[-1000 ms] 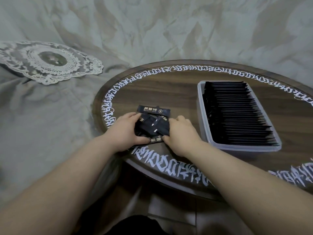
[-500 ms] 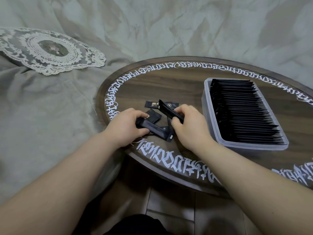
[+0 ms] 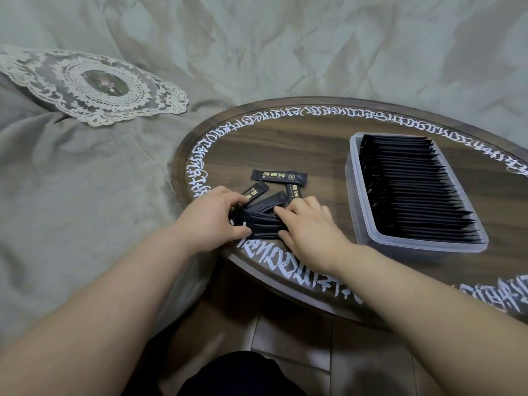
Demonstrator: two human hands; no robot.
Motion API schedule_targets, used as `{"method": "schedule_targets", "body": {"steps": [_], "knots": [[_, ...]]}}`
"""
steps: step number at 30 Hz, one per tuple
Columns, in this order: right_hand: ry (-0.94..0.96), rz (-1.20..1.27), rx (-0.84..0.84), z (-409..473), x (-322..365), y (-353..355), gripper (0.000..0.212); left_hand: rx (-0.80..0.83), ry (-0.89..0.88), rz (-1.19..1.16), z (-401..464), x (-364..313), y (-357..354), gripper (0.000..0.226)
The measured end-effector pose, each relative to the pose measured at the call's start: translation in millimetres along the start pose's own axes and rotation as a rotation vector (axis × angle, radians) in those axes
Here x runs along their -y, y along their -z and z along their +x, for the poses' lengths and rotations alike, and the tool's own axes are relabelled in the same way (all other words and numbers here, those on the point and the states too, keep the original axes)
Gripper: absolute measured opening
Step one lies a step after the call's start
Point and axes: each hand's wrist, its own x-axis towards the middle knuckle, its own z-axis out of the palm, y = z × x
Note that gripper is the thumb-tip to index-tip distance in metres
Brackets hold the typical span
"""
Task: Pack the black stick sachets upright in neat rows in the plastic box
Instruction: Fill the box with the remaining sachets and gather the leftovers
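Black stick sachets (image 3: 261, 221) bunched between left hand (image 3: 213, 217) and right hand (image 3: 310, 227), fingers of both curled around them, beside the plastic box (image 3: 354, 195).

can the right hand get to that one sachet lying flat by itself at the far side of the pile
Probably yes. The lone sachet lies flat on bare table just beyond the right hand, nothing covering it. But that hand is gathering the bundle with the left hand.
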Motion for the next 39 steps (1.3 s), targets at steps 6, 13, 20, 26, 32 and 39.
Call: {"method": "schedule_targets", "body": {"steps": [6,13,20,26,32,39], "knots": [[-0.043,0.022,0.023,-6,1,-2,0.039,-0.015,0.012,0.051,-4,-4,-4,0.058],[-0.112,0.042,0.029,-8,3,-1,0.051,-0.065,-0.006,0.059,-9,-15,-18,0.055],[-0.121,0.148,0.001,-11,-2,0,0.055,-0.037,-0.004,0.061,-5,-21,-26,0.059],[-0.161,0.372,-0.126,-20,-5,-2,0.064,-0.011,-0.074,-0.046,-6,-24,-30,0.04],[-0.104,0.212,-0.003,-24,-5,-7,0.057,0.012,-0.167,-0.1,-11,-28,-32,0.037],[-0.052,0.064,0.012,-24,-11,-5,0.054,0.026,-0.176,-0.076,-12,-28,-35,0.038]]}}
